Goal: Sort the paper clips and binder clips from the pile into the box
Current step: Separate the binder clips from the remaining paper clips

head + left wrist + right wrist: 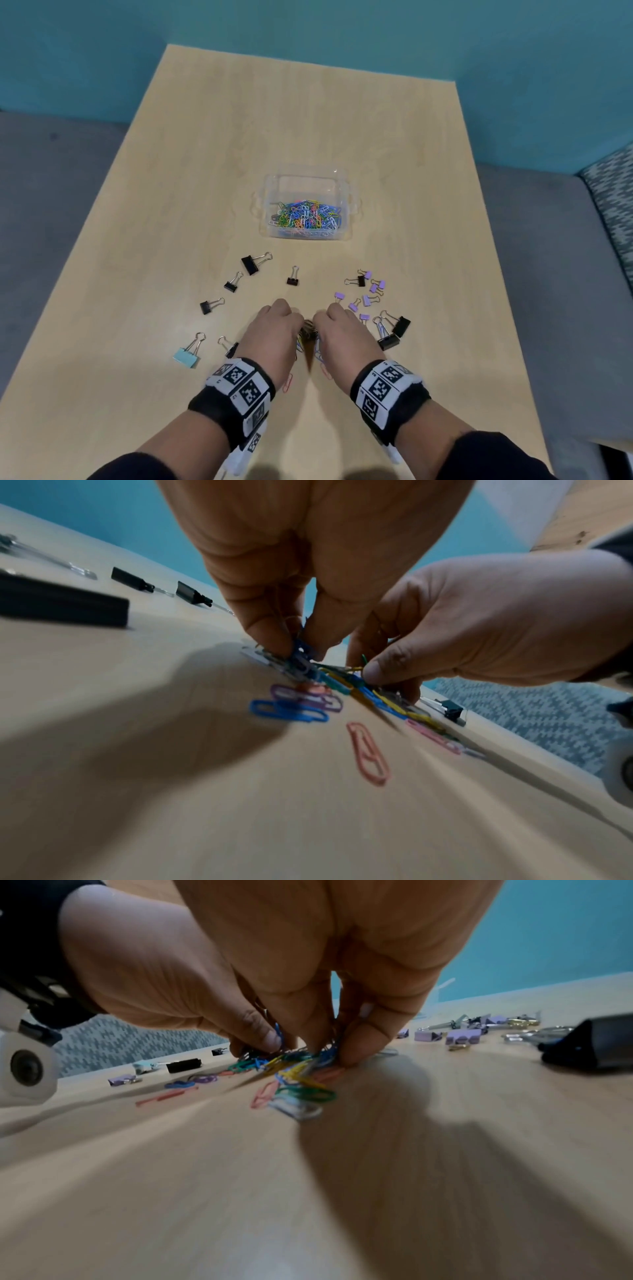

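Observation:
A small pile of coloured paper clips [308,334] lies near the table's front, between my two hands. My left hand [293,323] pinches blue clips [298,649] from the pile between thumb and fingers. My right hand [325,320] pinches more clips [329,1047] at the pile's other side. A clear two-part box [308,178] stands further back; its near part holds many paper clips [305,217]. Black binder clips [251,263] lie scattered at the left, small purple ones [366,299] at the right. Much of the pile is hidden under my hands.
A light blue binder clip [187,354] lies at the front left and two larger black ones [394,332] beside my right hand. A loose red paper clip [287,382] lies by my left wrist. Grey seating and a patterned cushion [613,205] surround the wooden table [308,102].

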